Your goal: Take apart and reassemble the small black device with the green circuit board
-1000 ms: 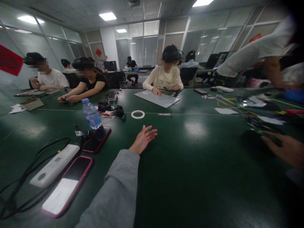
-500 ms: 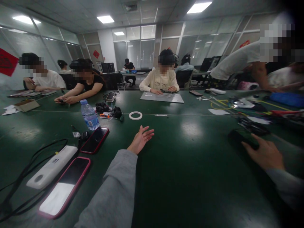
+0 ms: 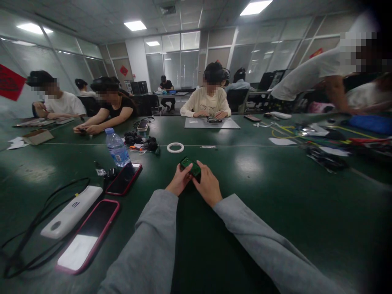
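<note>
My left hand (image 3: 179,180) and my right hand (image 3: 208,185) meet over the middle of the green table, with a small dark block with a green face (image 3: 191,166) between them. The face looks like a circuit board. My left thumb lies on its near side, and the other left fingers are largely hidden. My right thumb and fingers close round its right end. Just beyond the block lies a white ring (image 3: 175,148), like a roll of tape.
To the left lie two red-cased phones (image 3: 88,237) (image 3: 124,179), a white device (image 3: 72,212) with black cables, and a tilted water bottle (image 3: 117,148). Black cable bundles (image 3: 141,142) lie beyond. Cables and papers (image 3: 318,139) spread at the right. Several people sit around.
My right hand has come from the far right to the middle, bringing the dark block. My left hand, spread and holding nothing before, has closed on the block's left side.
</note>
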### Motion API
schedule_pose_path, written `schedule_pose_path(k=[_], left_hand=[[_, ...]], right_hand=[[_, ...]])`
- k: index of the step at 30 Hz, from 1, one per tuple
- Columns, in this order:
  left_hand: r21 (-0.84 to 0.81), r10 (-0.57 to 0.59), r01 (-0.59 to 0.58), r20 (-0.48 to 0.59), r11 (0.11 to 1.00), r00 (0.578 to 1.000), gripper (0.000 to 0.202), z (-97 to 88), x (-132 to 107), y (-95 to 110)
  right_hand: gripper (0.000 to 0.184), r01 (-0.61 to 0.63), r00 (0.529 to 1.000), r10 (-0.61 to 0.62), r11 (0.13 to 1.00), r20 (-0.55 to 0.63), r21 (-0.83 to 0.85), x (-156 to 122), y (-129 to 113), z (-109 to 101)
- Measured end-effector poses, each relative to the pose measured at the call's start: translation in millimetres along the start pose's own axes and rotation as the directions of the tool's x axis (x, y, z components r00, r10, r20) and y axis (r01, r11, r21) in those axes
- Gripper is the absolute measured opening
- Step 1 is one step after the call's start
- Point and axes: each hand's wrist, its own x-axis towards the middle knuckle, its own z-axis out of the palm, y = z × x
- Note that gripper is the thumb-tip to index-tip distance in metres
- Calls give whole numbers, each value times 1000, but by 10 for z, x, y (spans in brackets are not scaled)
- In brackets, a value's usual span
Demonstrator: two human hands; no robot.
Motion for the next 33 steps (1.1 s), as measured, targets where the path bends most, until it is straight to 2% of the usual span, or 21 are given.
schedule_pose_path(k=[4,11,13,16,18,20,24,29,33], left_hand=[[-17,47,-48,-45,999,998,47,-25,25,-26],[39,60,-58,-74,998,995,49,-29,22,23],[45,72,-69,-65,997,995,49,-29,22,55],[59,109,-105,-65,993,992,53,-35,20,102],[68,109,-105,-59,992,992,61,-33,12,128],[67,93,-90,-48,994,995,70,-25,3,146],[29,42,-42,-11,999,999,64,-36,19,158],[65,103,-100,-57,993,993,51,-132,87,160],[94,115,-106,-87,990,990,52,-182,114,174]], right_hand=[[57,55,998,-57,995,23,80,3,-97,39],[56,-75,997,80,939,-2,334,27,-60,6],[51,-156,987,160,893,25,422,37,-32,36],[45,-336,941,293,752,169,568,52,49,109],[45,-419,908,312,640,280,644,61,108,152],[46,-435,901,274,567,338,700,66,146,174],[47,-435,901,249,495,356,753,64,151,164],[54,-471,876,324,419,357,777,71,133,164],[54,-466,880,317,444,353,765,76,127,165]])
